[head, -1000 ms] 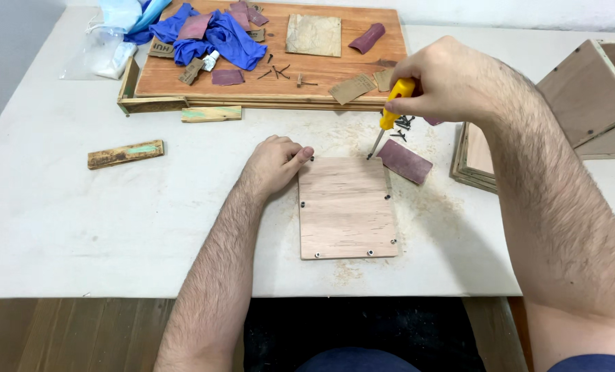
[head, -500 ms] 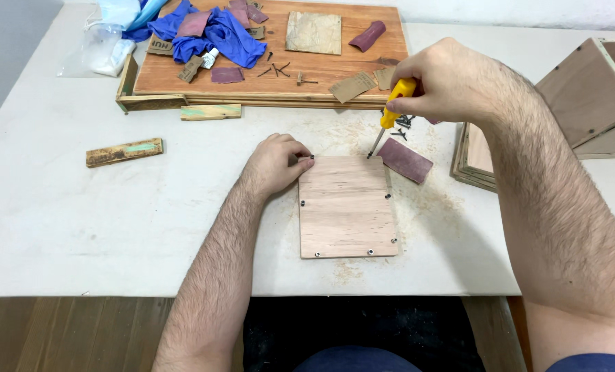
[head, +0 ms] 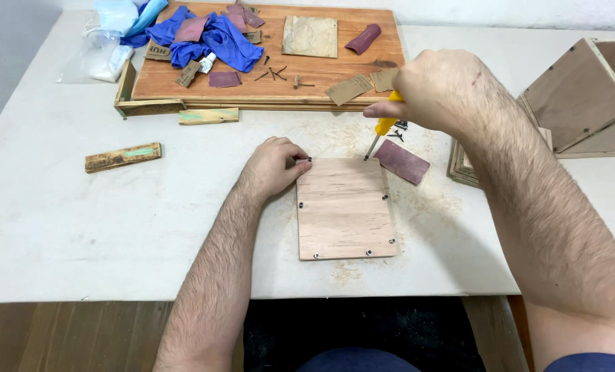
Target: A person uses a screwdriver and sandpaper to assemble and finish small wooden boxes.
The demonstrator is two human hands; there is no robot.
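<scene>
A small rectangular plywood panel [head: 343, 207] lies flat on the white table [head: 80, 227], with screws along its edges. My left hand [head: 274, 165] rests at the panel's far left corner, fingertips pinching a screw there. My right hand [head: 440, 91] is closed on a yellow-handled screwdriver [head: 383, 127], held nearly upright. Its tip touches the panel's far right corner.
A maroon sandpaper piece [head: 402, 161] lies right of the panel amid sawdust. A wooden board [head: 266, 58] at the back carries blue cloth [head: 211, 31], sandpaper scraps and loose screws. A plywood box [head: 590, 96] stands at right. Two wood offcuts [head: 123, 157] lie at left.
</scene>
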